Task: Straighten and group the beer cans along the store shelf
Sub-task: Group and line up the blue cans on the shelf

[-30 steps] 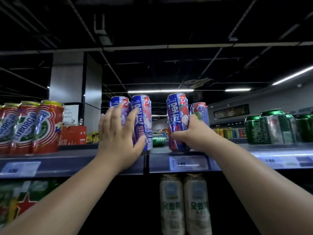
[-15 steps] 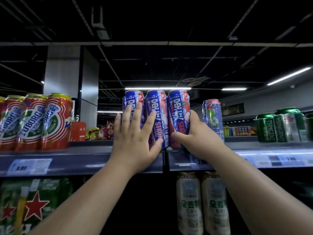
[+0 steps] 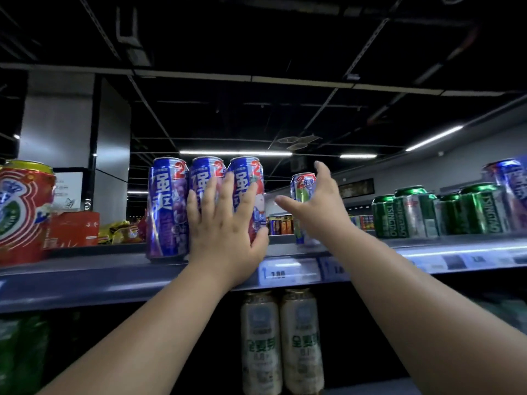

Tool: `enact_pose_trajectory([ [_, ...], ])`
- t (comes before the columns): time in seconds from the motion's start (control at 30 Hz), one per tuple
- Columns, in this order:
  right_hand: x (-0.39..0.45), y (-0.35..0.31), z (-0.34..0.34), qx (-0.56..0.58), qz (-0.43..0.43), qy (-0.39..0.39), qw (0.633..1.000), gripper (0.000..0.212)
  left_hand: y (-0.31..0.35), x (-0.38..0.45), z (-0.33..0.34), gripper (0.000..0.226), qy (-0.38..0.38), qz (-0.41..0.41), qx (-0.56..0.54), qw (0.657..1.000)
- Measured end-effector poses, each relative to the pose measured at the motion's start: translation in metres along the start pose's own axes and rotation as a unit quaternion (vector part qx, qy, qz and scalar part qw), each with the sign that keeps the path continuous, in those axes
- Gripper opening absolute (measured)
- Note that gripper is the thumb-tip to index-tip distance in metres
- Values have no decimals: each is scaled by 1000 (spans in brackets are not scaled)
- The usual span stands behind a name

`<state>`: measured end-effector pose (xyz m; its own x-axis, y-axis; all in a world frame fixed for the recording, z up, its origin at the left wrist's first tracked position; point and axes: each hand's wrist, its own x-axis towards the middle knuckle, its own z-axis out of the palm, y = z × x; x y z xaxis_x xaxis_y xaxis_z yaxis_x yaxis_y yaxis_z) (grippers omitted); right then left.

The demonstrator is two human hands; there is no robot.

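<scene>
Three tall blue aluminium cans (image 3: 205, 206) are being steadied near the grey metal shelf (image 3: 85, 277) front edge by the flat, spread-fingered left hand (image 3: 225, 232); the right hand (image 3: 316, 206), fingers released, is being stretched toward a lone blue-green can (image 3: 302, 189) further back, which risks being toppled.

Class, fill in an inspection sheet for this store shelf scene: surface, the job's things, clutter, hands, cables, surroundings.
Surface: grey shelf with price tags on its front edge.
Job's things: three blue cans upright, side by side; a fourth blue can stands apart to their right.
Clutter: red cans at left, green cans at right, pale bottles on the shelf below.
Hands: left hand flat against the grouped cans; right hand open, reaching at the lone can.
Cables: nothing seen.
Surroundings: dark ceiling, strip lights, grey pillar.
</scene>
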<state>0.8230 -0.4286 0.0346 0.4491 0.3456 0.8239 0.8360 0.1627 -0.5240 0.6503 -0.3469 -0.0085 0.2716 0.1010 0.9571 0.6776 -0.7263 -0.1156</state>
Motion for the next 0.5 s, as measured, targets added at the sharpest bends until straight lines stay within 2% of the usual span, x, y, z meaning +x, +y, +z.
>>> enact_pose_trajectory([
  [0.07,19,12,-10,-13,31,-10,999,116,2,-3,6,77,-1,-6,10,1000],
  [0.2,46,33,-14,-71,83,-84,991,132,1,-4,8,76,7,-8,8,1000],
  [0.27,51,39,-11,-62,93,-118,987,136,0,-4,8,76,8,-7,5,1000],
  [0.5,58,44,0,-107,59,-146,982,117,-2,-4,10,75,16,-5,7,1000],
])
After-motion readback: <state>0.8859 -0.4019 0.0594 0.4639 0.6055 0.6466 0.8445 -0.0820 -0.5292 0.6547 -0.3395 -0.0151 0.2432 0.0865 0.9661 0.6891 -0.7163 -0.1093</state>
